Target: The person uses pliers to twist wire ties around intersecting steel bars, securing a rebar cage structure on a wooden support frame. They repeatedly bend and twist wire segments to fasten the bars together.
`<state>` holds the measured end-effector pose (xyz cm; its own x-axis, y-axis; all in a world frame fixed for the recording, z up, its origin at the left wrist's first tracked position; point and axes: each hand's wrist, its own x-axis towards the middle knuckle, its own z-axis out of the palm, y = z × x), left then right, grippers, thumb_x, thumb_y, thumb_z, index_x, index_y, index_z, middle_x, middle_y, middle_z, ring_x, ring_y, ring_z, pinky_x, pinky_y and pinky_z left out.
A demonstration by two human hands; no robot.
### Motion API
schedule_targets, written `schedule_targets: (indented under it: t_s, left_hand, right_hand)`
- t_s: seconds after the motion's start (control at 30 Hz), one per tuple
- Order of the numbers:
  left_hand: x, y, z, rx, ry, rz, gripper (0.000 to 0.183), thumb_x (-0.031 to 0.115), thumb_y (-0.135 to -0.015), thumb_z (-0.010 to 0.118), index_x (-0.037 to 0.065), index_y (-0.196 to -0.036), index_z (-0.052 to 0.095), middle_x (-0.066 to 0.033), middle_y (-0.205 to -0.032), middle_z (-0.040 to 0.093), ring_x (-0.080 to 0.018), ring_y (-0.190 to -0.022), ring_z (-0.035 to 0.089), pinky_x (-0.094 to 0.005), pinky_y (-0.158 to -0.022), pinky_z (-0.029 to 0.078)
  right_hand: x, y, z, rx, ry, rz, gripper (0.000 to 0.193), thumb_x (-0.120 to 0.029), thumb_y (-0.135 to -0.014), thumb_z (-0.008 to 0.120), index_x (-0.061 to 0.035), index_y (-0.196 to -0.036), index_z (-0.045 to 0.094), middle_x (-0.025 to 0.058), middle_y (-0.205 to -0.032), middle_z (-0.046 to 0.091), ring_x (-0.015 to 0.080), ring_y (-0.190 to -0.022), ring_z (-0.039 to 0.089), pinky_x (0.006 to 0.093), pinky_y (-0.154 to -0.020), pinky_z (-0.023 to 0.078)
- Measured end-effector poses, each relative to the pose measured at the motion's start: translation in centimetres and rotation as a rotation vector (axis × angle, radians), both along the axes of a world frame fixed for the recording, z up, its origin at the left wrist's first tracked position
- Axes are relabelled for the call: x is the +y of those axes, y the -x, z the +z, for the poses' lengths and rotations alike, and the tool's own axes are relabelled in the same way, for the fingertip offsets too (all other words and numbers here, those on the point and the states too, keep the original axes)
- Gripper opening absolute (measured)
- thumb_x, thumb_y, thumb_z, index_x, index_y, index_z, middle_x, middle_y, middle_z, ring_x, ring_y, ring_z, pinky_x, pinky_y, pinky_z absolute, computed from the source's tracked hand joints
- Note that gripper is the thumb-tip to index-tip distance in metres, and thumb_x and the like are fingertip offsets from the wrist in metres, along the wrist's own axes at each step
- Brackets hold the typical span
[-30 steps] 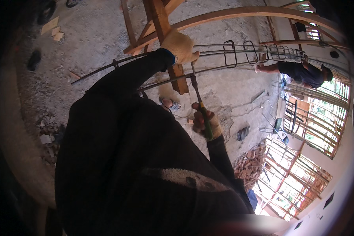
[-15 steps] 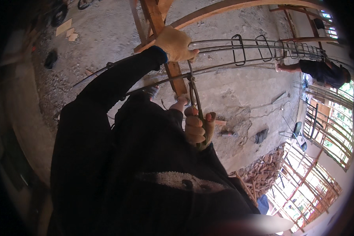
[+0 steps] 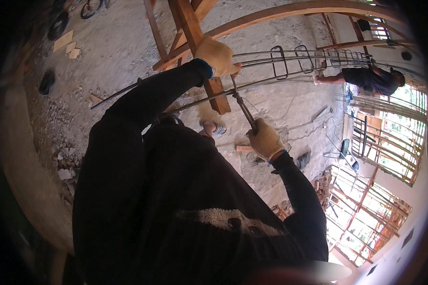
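Observation:
My left hand [image 3: 214, 56], in a tan knit glove, is closed around the steel rebar where the bars cross a wooden post [image 3: 218, 97]. A pair of long-handled pincers [image 3: 244, 109] has its jaws at the lower bar, just below my left hand. My right hand [image 3: 265, 140], gloved alike, is closed on the pincer handles, the back of the hand facing up. From my left hand a long rebar cage [image 3: 297, 59] with square stirrups runs off to the right. A lower rebar [image 3: 195, 101] passes in front of the post.
A co-worker [image 3: 371, 80] bends at the cage's far right end. Wooden beams [image 3: 290, 8] cross the top. Rubble [image 3: 66, 173] and flat board pieces [image 3: 63, 41] lie on the floor at left. A dark wire coil [image 3: 303, 160] lies beyond my right wrist; lattice windows [image 3: 366, 209] stand at right.
My right hand has turned from fingers up to back up and swung out to the right with the pincer handles. My left hand keeps its hold; the whole view has shifted slightly.

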<state>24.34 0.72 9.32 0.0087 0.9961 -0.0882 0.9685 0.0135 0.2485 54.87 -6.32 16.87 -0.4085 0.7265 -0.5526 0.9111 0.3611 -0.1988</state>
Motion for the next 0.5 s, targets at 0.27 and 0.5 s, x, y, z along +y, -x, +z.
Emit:
schedule_targets:
  t_s: [0.27, 0.5]
  left_hand:
    - [-0.4, 0.8, 0.0, -0.073, -0.043, -0.086, 0.069, 0.074, -0.092, 0.066, 0.008, -0.097, 0.086, -0.0141, -0.092, 0.083, -0.0329, -0.092, 0.081, -0.0475, -0.09, 0.057]
    - [-0.5, 1.0, 0.2, -0.134, -0.092, -0.098, 0.07, 0.072, -0.081, 0.075, 0.006, -0.098, 0.085, -0.0159, -0.091, 0.082, -0.0333, -0.091, 0.08, -0.0477, -0.091, 0.056]
  right_hand:
    - [-3.4, 1.1, 0.9, 0.111, 0.081, -0.183, 0.041, -0.028, -0.094, 0.077, 0.0038, -0.116, 0.064, 0.0269, -0.105, 0.075, 0.0434, -0.095, 0.076, 0.0519, -0.082, 0.059]
    - [-5.2, -2.4, -4.0, 1.33, 1.47, -0.824, 0.062, -0.047, -0.104, 0.076, -0.0063, -0.142, 0.051, 0.0093, -0.114, 0.067, 0.0181, -0.084, 0.064, 0.0364, -0.074, 0.052]
